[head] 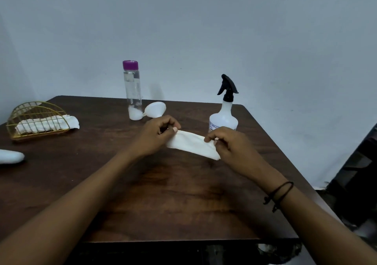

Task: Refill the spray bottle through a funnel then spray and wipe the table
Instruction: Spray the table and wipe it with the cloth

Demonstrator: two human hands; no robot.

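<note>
A: Nearest you, bare dark table (163,203), both forearms reaching in, a dark cord band (279,193) on your right wrist. Just beyond, your left hand (157,138) pinches one end of the folded white tissue (191,145), fingers curled round it, and your right hand (230,144) pinches the other end. It's stretched between them, just above the wood.

B: How will it handle?

A: Light, soft, limp, I'd say. No stiffness, and it may tear once wet. Take it by the folded edges or bunch it into a pad under your palm, rather than dragging a single corner.

B: And behind?

A: The spray bottle (224,113) stands upright just past your right hand, black trigger head on. To its left, the white funnel (156,109) lies tipped beside the clear bottle (133,93), purple cap closed. Far left, a gold wire holder (36,120) with more tissues. A white object (10,156) at the left edge; can't tell what.
</note>
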